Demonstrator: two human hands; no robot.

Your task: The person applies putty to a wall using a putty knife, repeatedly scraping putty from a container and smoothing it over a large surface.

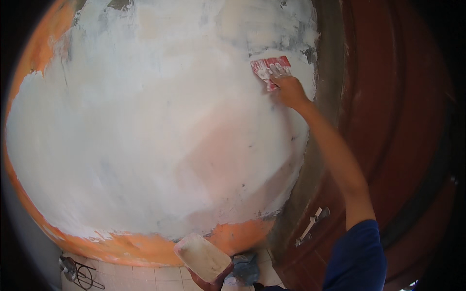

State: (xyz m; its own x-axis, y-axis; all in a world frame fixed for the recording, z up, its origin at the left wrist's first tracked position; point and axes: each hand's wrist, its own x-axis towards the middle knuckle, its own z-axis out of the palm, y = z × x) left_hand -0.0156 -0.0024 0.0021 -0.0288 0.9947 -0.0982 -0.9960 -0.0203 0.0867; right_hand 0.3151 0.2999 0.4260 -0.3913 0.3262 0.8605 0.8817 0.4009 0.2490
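My right hand (287,87) is closed around a red putty knife (263,66) with a wide blade. White filler is smeared over the blade and over my fingers. The blade lies against the wall (145,121), which is coated in white and grey filler, near its upper right edge. Below, at the bottom of the head view, is a rectangular tub (204,257) with pale filler inside and a dark reddish outer side. What supports the tub is cut off by the lower edge. My left hand cannot be made out.
Bare orange paint (141,250) borders the coated area. On the right stands a dark red door (383,111) with a metal handle (310,226), beside a brownish frame (327,87). A blue object (246,269) and a dark wire-framed item (80,274) are on the tiled floor (145,276).
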